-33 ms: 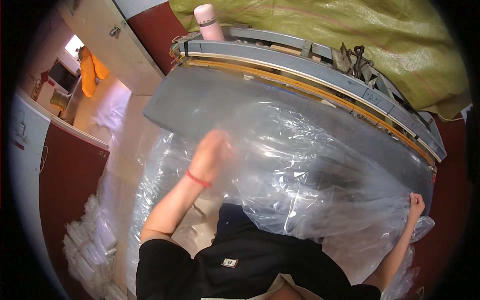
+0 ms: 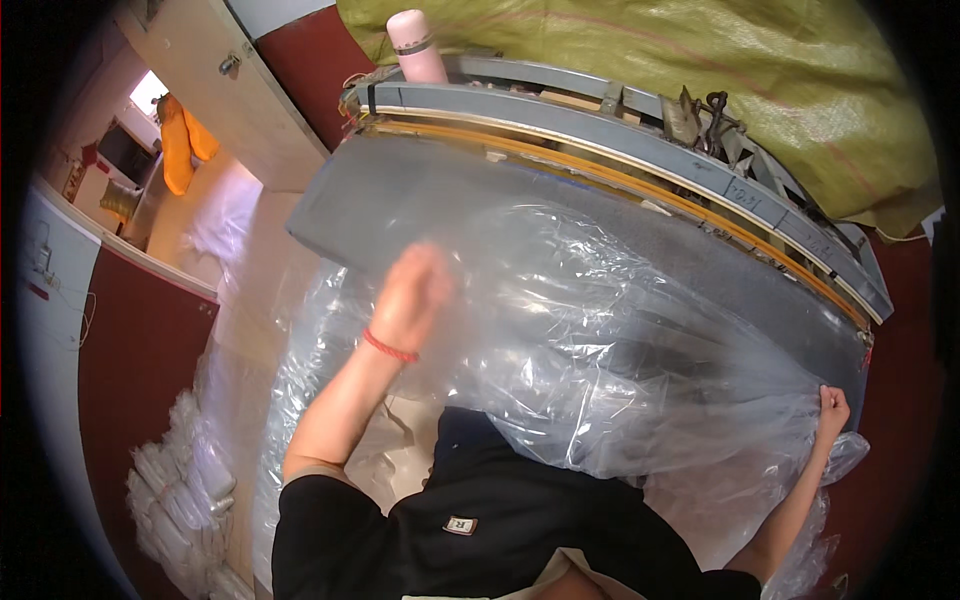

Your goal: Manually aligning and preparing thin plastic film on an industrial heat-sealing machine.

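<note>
- Grey work table [image 2: 420, 200] with metal rail [image 2: 640, 120] along far edge, mid-frame.
- Olive-green tarp [image 2: 700, 50] across top.
- Pink bottle [image 2: 418, 45] top centre.
- Dark red wall [image 2: 140, 350] at left, beige door [image 2: 210, 90] upper left.
- Orange cloth [image 2: 180, 140] hanging upper left, in daylight.

Left hand [image 2: 412, 295] motion-blurred with fingers indistinct, grey table [image 2: 400, 200] largely veiled under crumpled clear plastic sheet [image 2: 620, 350], right hand [image 2: 832, 410] small near the rim with grip unclear, pink bottle [image 2: 417, 45] base hidden behind metal frame [image 2: 600, 105]
</note>
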The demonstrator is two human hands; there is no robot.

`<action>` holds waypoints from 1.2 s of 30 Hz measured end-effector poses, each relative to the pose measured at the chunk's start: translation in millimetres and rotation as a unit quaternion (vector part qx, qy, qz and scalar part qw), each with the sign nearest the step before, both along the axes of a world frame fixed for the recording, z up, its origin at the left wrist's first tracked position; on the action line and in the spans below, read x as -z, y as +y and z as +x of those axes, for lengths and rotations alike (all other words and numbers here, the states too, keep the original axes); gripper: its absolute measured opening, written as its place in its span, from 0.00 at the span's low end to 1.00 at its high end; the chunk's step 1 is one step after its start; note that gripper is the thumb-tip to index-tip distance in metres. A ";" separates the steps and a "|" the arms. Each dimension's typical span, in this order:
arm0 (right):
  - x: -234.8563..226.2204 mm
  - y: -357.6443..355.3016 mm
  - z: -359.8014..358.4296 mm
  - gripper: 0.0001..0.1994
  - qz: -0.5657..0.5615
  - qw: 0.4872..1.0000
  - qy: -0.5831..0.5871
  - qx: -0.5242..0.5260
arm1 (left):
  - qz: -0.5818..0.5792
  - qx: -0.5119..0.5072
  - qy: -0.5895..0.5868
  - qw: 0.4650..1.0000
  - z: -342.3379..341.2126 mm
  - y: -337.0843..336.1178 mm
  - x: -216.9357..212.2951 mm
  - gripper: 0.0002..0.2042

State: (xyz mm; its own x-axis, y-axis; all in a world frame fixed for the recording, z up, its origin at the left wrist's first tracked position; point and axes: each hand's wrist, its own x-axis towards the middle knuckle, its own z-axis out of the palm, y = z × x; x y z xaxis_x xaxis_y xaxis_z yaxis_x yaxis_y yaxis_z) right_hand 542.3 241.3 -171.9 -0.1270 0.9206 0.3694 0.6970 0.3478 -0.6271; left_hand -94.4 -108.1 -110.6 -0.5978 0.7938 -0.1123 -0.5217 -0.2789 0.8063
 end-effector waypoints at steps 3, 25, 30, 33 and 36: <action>5.8 -0.6 4.9 0.09 -0.009 1.000 0.026 0.000 | 0.122 0.015 -0.004 0.992 -32.2 -3.0 -32.3 0.04; 3.2 -3.7 -2.0 0.09 -0.014 0.999 0.037 0.005 | -0.454 -0.151 0.714 0.511 -87.9 -36.1 -15.9 0.08; 7.0 1.1 5.7 0.09 -0.005 1.000 0.020 0.008 | -0.333 -0.185 0.675 0.632 -125.2 37.1 10.9 0.11; 8.2 1.1 6.1 0.08 0.003 1.000 0.028 0.007 | -0.405 -0.192 0.634 0.630 -120.0 76.9 13.0 0.11; 6.1 -1.3 5.6 0.08 -0.006 0.999 0.030 0.014 | -0.453 -0.219 0.626 0.596 -109.0 90.9 16.9 0.10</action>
State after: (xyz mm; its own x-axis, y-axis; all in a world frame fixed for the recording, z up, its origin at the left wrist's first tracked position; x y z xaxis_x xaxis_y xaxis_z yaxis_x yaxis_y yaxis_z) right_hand 547.9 239.9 -178.1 -0.0789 0.9280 0.3642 0.6666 0.3207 -0.6729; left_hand -203.4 -17.2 -127.5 -0.7903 0.4838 0.3761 0.6101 0.6780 0.4099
